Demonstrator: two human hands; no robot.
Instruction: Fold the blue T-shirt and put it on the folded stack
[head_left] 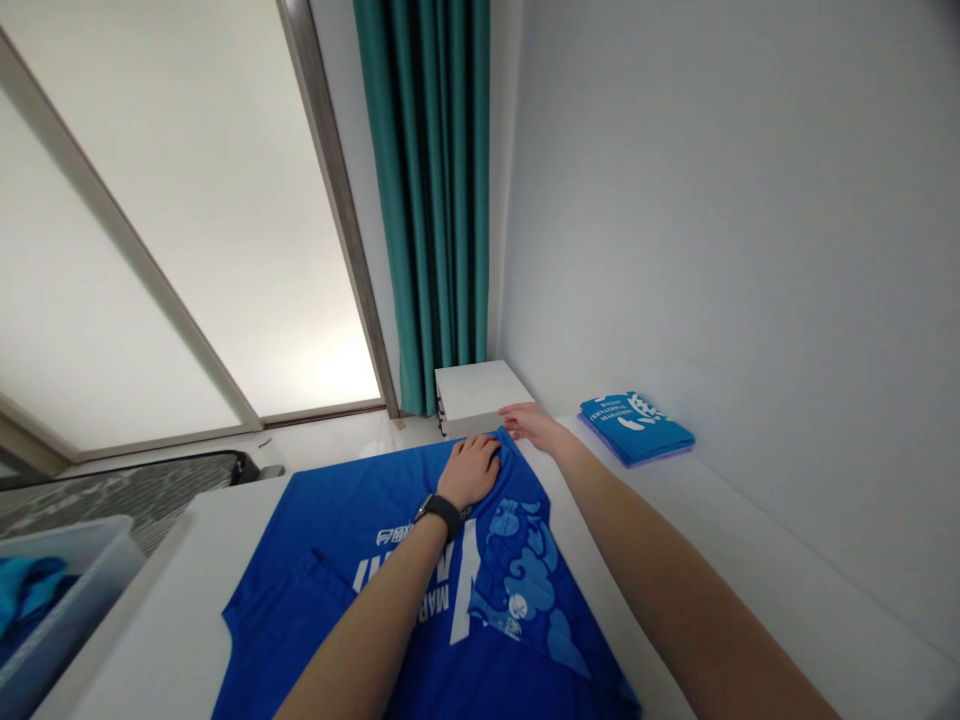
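Lying: blue shirt spread flat across the white table, print side up, far hem near the table's far edge.
Edges: left hem just short of the table's left rim; right side folded in along a slanted crease.
Open room: bare tabletop to the right of the shirt, running to the wall.
Look: white lettering and a paler blue cloud print, smooth thin cloth, few wrinkles.
Left hand: palm down, fingers spread flat on the far hem, clasping nothing; black watch on the wrist.
Right hand: fingers stretched out flat at the shirt's far right corner, closed on nothing.
Beyond: folded blue shirt well apart by the wall; white cabinet past the table; teal pleated curtain.
Left: clear plastic bin with blue cloth inside.
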